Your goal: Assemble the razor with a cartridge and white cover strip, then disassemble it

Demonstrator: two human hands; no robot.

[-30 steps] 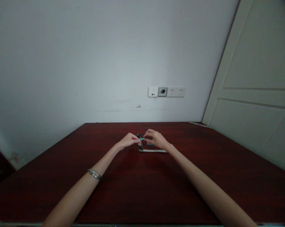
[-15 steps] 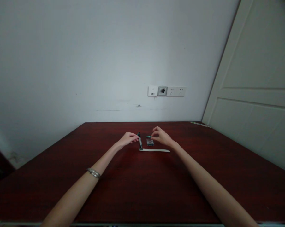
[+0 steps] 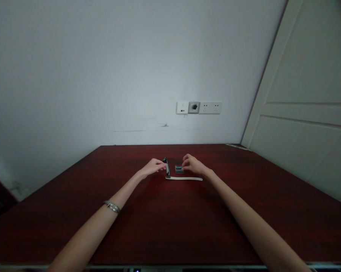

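My left hand [image 3: 155, 166] is closed in a pinch at what looks like a watch [image 3: 167, 169], a slim dark-edged piece standing tilted on the table. From its foot a white strap [image 3: 184, 178] runs flat to the right, with a small hole at the far end. My right hand [image 3: 193, 165] has thumb and fingertips together on a small slim greenish piece [image 3: 179, 167]. It sits over or in a small flat transparent case [image 3: 178, 172]; whether the two touch I cannot tell. The fingers partly cover the case's right side.
The dark red-brown table [image 3: 164, 219] reaches back to a white wall [image 3: 130, 75]. Sockets and switch plates [image 3: 199, 107] are set in that wall. A pale panelled door [image 3: 303, 105] stands along the right edge. A thin strip [image 3: 238, 147] lies at the back right corner.
My right hand has lowered slightly, bringing the greenish piece from behind the case down over it. My left hand stays at the watch. The view has shifted a little.
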